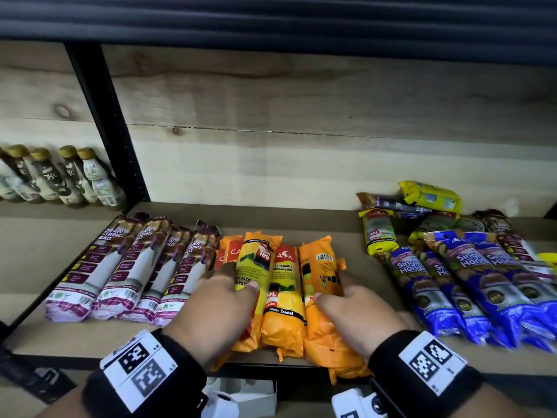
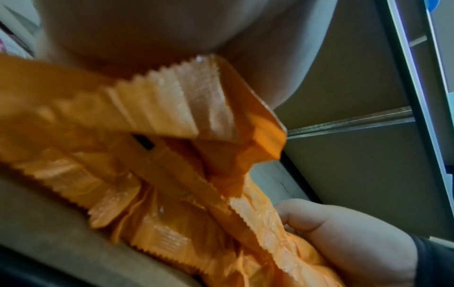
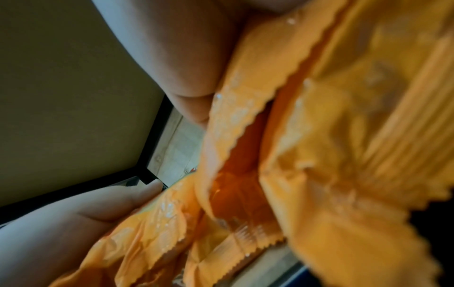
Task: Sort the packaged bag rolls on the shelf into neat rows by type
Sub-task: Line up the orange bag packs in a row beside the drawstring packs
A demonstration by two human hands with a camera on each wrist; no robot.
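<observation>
place: shop | evidence: wooden shelf point(image 1: 301, 218) stocked with packaged bag rolls point(image 1: 99, 267) | bottled drinks point(image 1: 60, 176) lined up alongside

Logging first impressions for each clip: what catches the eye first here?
The left hand and right hand grip a bunch of orange rolls at the front middle of the shelf. A tidy row of white-and-purple drawstring rolls lies to their left; blue rolls lie slanted on the right.

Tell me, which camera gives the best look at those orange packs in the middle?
The head view: it shows the orange packs nearly whole, with readable labels, lying together on the shelf. The wrist views show only their blurred, crimped orange ends close up.
</observation>
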